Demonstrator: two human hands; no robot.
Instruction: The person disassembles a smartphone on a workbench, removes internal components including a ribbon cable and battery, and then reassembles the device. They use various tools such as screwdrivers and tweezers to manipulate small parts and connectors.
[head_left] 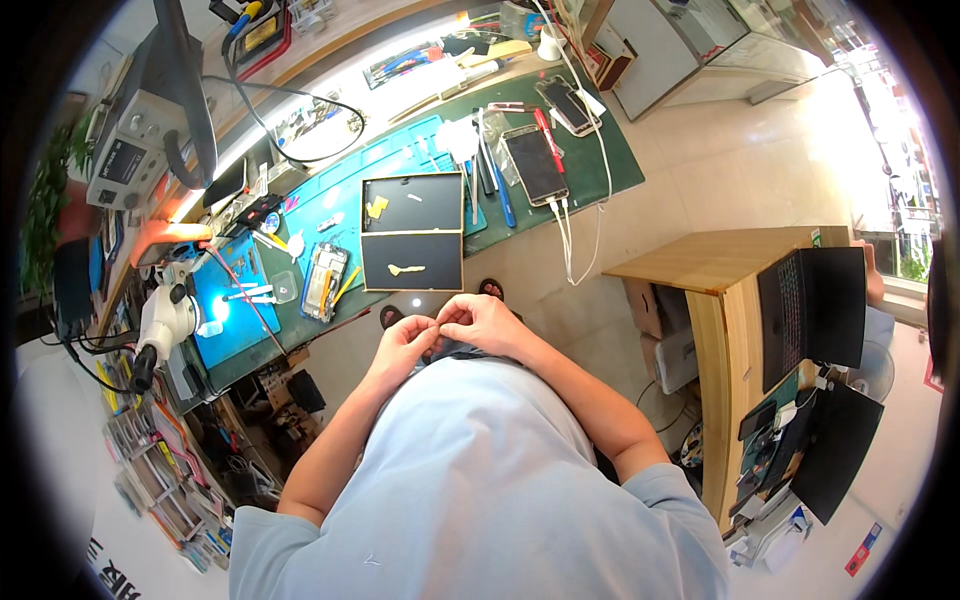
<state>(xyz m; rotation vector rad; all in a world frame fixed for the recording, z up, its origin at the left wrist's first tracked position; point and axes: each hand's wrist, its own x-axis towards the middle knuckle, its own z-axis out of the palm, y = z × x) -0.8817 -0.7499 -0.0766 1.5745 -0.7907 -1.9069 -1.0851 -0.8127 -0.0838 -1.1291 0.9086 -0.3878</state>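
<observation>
My left hand (403,346) and my right hand (482,322) meet in front of my body, just off the bench's near edge. Thumbs and fingertips of both are pinched together; whatever lies between them is too small to make out. Closest to them is a shallow black tray-like box (410,250) with two halves and a pale rim, at the edge of the bench. A crumpled yellowish strip (406,269) lies in its near half. In the far half rest a yellow scrap (377,207) and a small whitish piece (415,197). Left of the box sits an opened phone (322,282) with its inside showing.
A dark phone (535,163) with white cables lies right of the box, beside a blue pen-like tool (503,195) and a red one (549,140). A white microscope (170,320) stands at the left over a blue mat (235,340). Wooden furniture (720,262) stands right.
</observation>
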